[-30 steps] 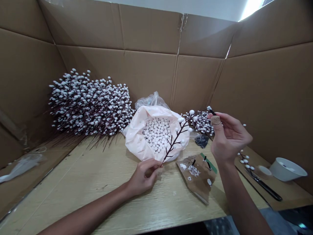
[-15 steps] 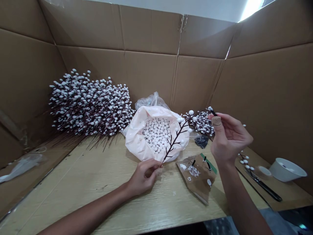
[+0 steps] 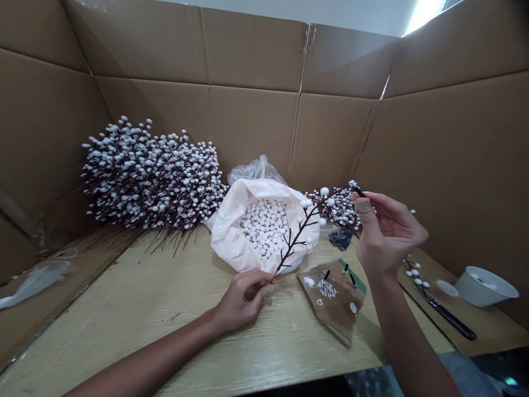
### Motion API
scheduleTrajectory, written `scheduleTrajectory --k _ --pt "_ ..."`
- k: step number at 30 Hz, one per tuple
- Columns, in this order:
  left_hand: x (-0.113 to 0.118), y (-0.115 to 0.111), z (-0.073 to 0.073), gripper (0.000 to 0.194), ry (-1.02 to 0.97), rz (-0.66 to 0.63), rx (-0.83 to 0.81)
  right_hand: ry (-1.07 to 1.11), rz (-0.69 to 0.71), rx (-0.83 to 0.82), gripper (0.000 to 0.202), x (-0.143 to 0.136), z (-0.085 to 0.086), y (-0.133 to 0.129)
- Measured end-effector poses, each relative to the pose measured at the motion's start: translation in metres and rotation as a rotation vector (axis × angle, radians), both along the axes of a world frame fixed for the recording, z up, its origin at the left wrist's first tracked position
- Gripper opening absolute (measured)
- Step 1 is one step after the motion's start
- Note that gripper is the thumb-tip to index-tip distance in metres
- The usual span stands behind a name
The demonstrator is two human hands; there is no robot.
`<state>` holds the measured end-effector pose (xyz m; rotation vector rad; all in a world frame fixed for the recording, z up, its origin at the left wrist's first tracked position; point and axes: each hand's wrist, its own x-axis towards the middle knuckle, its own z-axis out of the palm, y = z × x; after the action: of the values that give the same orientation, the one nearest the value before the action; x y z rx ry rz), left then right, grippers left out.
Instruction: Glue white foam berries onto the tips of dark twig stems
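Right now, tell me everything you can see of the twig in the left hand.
The twig is thin and dark brown, perhaps plastic or wrapped wire, reddish near its lower end. Short side shoots fork off it; some carry white balls, others are bare. The left hand pinches its lower end, and it slants up to the right, across the view of the pink-white bag. Whether it touches the bag is unclear.

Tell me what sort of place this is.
Likely a craft workstation: cardboard walls stand behind and beside a tabletop, an open bag holds white balls, and the left hand holds a branch bearing similar ones.
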<state>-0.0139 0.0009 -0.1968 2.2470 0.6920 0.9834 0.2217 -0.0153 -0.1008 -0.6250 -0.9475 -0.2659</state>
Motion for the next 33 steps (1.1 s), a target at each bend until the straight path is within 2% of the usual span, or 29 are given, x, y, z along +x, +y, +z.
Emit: scheduleTrajectory --k 13,22,33 --pt "-0.0011 -0.0001 0.0006 0.017 -0.009 0.012 0.037 0.011 -0.012 0.003 0.017 0.0021 -0.0011 0.0017" --pt "-0.0001 0.0001 0.0001 0.017 -0.014 0.005 0.006 0.010 -0.068 -0.016 0.016 0.0041 -0.0029 0.0034" --pt "-0.0007 0.0000 -0.0002 0.016 -0.011 0.005 0.014 0.017 -0.001 0.046 0.020 0.0018 0.0017 0.0027"
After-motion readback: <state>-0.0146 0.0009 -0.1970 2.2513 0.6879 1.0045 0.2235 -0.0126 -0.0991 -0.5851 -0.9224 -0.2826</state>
